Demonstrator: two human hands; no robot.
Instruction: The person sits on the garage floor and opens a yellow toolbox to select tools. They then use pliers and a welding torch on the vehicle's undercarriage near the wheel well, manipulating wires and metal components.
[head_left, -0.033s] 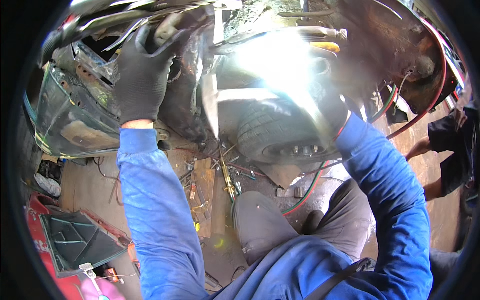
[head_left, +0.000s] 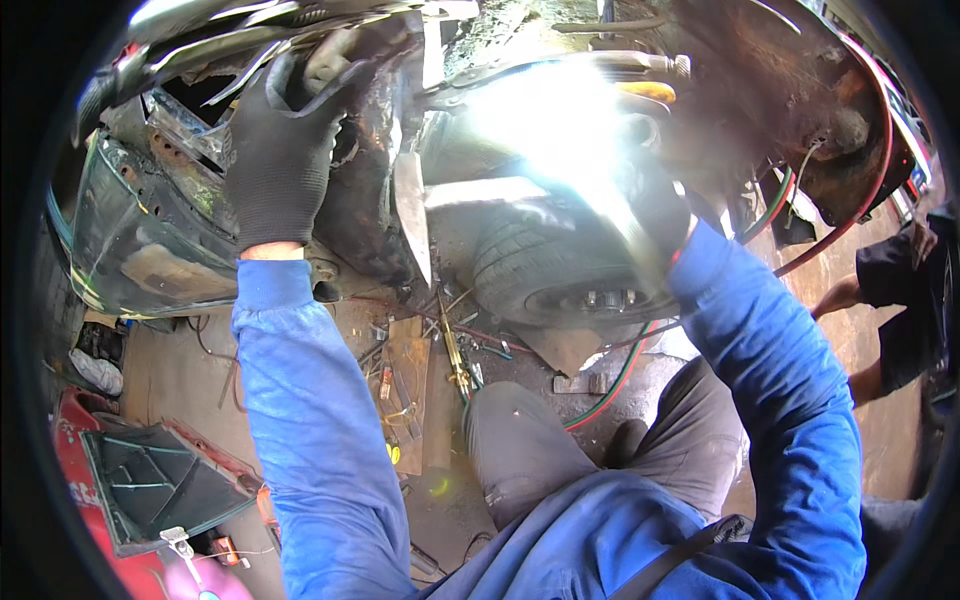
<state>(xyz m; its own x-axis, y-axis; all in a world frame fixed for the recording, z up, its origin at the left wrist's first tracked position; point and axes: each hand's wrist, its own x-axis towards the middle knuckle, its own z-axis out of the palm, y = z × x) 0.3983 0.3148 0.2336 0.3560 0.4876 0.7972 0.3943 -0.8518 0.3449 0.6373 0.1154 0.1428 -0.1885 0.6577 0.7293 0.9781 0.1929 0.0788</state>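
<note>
My left hand (head_left: 280,160), in a dark knitted glove, is closed at the rusty edge of a car body panel (head_left: 375,170), thumb and forefinger curving round it, other fingertips hidden. To its right hangs a pointed strip of bare metal (head_left: 411,210), tip downward. My right hand (head_left: 660,210), gloved too, is partly washed out beside an intense white glare (head_left: 550,120); its fingers look closed, but what they hold is lost in the light. Above the glare lie locking pliers (head_left: 640,65) and a yellow handle (head_left: 650,91).
A tyre (head_left: 530,260) stands below the glare. On the floor lie a brass torch (head_left: 453,350), red and green hoses (head_left: 625,378) and a wooden board (head_left: 405,370). A dark green body panel (head_left: 160,240) is at left, a red panel (head_left: 75,430) below it. Another person (head_left: 890,300) is at far right.
The pointed metal strip has shifted slightly to the left. Both of my hands stay in nearly the same places.
</note>
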